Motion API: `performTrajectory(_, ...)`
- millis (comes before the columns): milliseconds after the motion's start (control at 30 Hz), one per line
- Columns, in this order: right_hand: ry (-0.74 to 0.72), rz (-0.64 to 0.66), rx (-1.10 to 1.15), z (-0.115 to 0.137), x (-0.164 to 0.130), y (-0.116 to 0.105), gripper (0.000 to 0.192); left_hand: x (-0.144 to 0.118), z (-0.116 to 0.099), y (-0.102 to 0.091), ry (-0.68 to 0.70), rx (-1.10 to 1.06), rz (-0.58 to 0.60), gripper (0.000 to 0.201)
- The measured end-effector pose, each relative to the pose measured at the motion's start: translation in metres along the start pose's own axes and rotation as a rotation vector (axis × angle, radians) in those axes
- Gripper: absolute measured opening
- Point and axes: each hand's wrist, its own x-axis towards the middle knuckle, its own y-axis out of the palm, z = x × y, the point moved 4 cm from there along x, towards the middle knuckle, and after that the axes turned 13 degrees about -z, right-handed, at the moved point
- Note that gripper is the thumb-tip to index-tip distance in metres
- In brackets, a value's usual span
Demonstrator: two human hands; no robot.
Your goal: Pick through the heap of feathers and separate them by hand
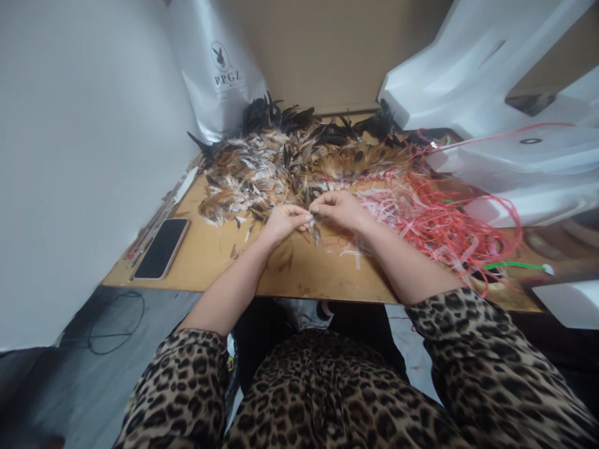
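Observation:
My left hand (287, 222) and my right hand (340, 210) meet over the near middle of the table, fingertips pinched almost against each other. A small feather (317, 236), pale and blurred, hangs below the left fingertips, which are closed on it. The right thumb and forefinger are pressed together right beside it; what they grip is too small to make out. Just beyond both hands spreads a heap of brown, white and black feathers (262, 162). Right of my right hand lies a tangled pile of red and whitish plastic strips (421, 218).
A dark-screened phone (162, 248) lies at the table's (322, 274) left edge. A silvery white bag (219, 68) stands behind the feathers. White machine-like housings (505, 149) rise at the right, near a green strip (515, 265). A black cable (116, 333) lies on the floor.

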Motion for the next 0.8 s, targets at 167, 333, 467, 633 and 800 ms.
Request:
performTrajectory(167,-0.080,0.056,0.009,-0.001,-0.001,-0.005,0.023,0.001,-0.001,-0.004,-0.035,-0.075,0.000,0.031)
performTrajectory(333,-0.159,0.091,-0.091,-0.004,-0.002,-0.001,0.023,-0.001,-0.004,-0.005,-0.018,-0.071,0.031,0.031)
performTrajectory(467,-0.228,0.059,-0.194,0.000,-0.003,0.001,0.020,-0.002,-0.006,-0.004,0.000,-0.063,0.052,0.030)
performTrajectory(633,-0.349,0.001,-0.243,0.010,-0.006,-0.001,0.014,-0.002,-0.006,-0.004,-0.017,-0.084,0.050,0.030)
performTrajectory(800,-0.469,-0.050,-0.186,0.016,-0.011,-0.001,0.010,-0.002,-0.006,-0.006,-0.098,-0.160,0.024,0.030)
